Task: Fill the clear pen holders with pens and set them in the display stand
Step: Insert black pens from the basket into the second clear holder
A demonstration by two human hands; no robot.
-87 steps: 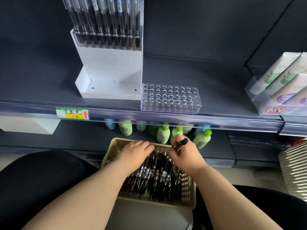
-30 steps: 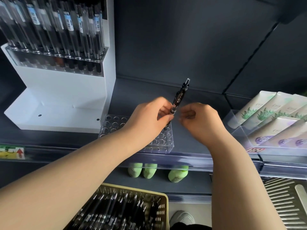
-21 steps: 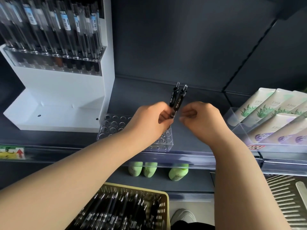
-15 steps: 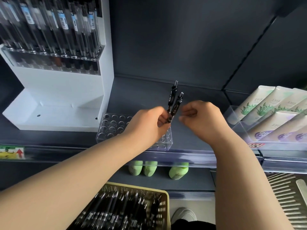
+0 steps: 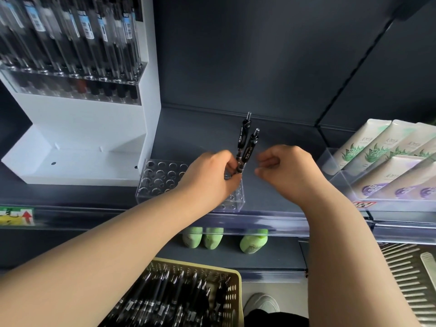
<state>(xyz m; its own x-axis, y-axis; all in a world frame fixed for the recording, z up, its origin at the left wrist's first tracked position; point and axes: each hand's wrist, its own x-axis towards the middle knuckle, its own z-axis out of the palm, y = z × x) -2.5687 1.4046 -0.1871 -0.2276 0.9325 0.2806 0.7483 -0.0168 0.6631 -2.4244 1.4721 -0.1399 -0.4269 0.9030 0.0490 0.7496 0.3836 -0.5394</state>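
Note:
A clear pen holder [image 5: 162, 179] with rows of round holes lies on the dark shelf, just right of the white display stand [image 5: 77, 159]. My left hand [image 5: 210, 175] is over its right part, fingers shut on two black pens [image 5: 246, 147] that stand nearly upright above the holder's right end. Whether their tips sit in holes is hidden by my fingers. My right hand [image 5: 285, 171] hovers just right of the pens, fingers curled, holding nothing. The stand's upper tier carries a holder full of pens [image 5: 77, 41]; its lower tray is bare.
A yellow basket [image 5: 236, 293] full of black pens sits below, near my lap. Green bottles [image 5: 253, 243] stand on the lower shelf. A clear bin of cream tubes [image 5: 387, 166] sits at the right. A price label [image 5: 16, 215] marks the shelf's front edge.
Both hands rose from the basket to the shelf. One pen stood between my fingers a second ago; now two do, and my right hand has drawn slightly away from them.

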